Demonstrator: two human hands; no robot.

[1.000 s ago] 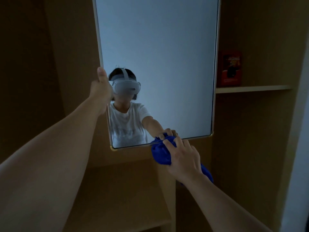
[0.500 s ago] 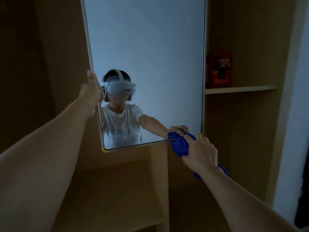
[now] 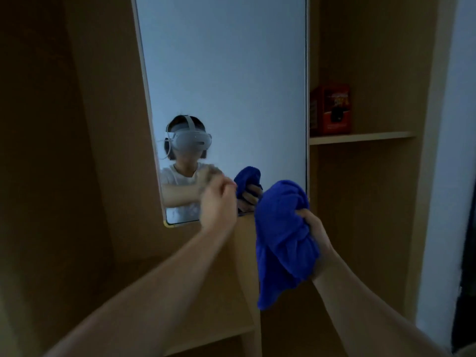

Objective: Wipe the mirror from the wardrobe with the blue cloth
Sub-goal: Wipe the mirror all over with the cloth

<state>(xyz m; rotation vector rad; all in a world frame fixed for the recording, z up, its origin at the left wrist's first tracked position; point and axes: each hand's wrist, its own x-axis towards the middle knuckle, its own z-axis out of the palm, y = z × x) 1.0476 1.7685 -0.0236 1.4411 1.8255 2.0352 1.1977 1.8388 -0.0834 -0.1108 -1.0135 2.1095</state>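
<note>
The tall, thin-framed rectangular mirror (image 3: 224, 81) stands upright inside the light wooden wardrobe (image 3: 373, 202), its lower edge just above a wooden divider panel, its right edge beside a shelf (image 3: 360, 137) carrying a red printed carton (image 3: 330, 110). The bunched blue terry cloth (image 3: 282, 228) is in front of the mirror's lower right corner and appears clear of the glass; its loose tail hangs below the right hand (image 3: 313, 237), whose fingers are curled round the wad from the side. The left hand (image 3: 219, 202) is held in front of the mirror's lower edge with fingers curled; it is motion-blurred, it appears to hold nothing, and contact with the frame cannot be confirmed. Assessment: the wiping step is in hand, with the cloth off the surface. Recommendations: steady the frame at one side edge with the left hand before pressure is applied, since the mirror's fixing is not visible; flatten the wad to a broad pad against the glass; work in overlapping passes from the top down; tuck in the hanging tail so it does not drag across cleaned glass; keep the cloth away from the carton.
</note>
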